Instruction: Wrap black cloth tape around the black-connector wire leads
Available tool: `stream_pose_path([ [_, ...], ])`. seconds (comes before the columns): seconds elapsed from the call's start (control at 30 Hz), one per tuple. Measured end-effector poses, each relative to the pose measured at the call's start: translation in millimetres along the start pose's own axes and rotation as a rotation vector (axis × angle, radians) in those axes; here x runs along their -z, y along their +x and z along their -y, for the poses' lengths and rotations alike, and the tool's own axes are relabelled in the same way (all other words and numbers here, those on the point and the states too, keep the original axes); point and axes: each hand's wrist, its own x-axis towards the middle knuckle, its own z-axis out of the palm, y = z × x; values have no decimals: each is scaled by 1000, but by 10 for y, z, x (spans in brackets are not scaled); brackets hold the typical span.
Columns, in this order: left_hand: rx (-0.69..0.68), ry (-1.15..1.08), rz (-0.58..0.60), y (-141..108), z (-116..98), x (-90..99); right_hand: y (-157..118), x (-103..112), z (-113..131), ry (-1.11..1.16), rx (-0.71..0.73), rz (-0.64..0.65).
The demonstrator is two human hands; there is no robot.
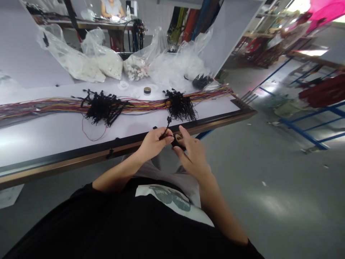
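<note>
**Both hands pinched on a black wire end and a tape roll at the desk edge**

From my feed, the left hand (pixel 155 142) has its fingers closed together around a thin black wire with a small connector end (pixel 167 124), which rises from the fist toward the desk. The right hand (pixel 190 153) is just beside it, thumb and fingers clamped on a small dark roll of tape (pixel 178 139) with a pale cardboard core; its index finger points up past the roll. The two hands almost touch, held in the air in front of the brown-trimmed edge of the smooth white desk (pixel 54 135).

On the desk just beyond the hands lies a bristly black tuft of connector ends (pixel 180 104), and a second, wider tuft (pixel 104 106) sits further left. Both belong to a long flat bundle of thin multicoloured wires (pixel 43 106), red, yellow and purple strands running across the desk. A single loose reddish wire (pixel 93 135) loops on the surface below the left tuft.

Behind the bundle are crinkled clear plastic bags of small white parts (pixel 91 64) and a short round tape roll (pixel 147 90) standing flat. Another person (pixel 111 7) sits at a far bench.
</note>
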Motion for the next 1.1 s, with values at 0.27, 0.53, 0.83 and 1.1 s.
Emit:
stream_pose_path([
  [0.27, 26, 62, 53, -27, -13, -61, 16, 1, -84, -180, -176, -83],
  [0.53, 59, -224, 35, 38, 74, -67, -11, 75, -1, 324, -291, -240],
  [0.83, -1, -168, 1, 5, 37, -68, 83, -26, 85, 229, -216, -197],
  [1.1, -21, -130, 26, -49, 8, -69, 88, -63, 44, 191, -231, -193],
])
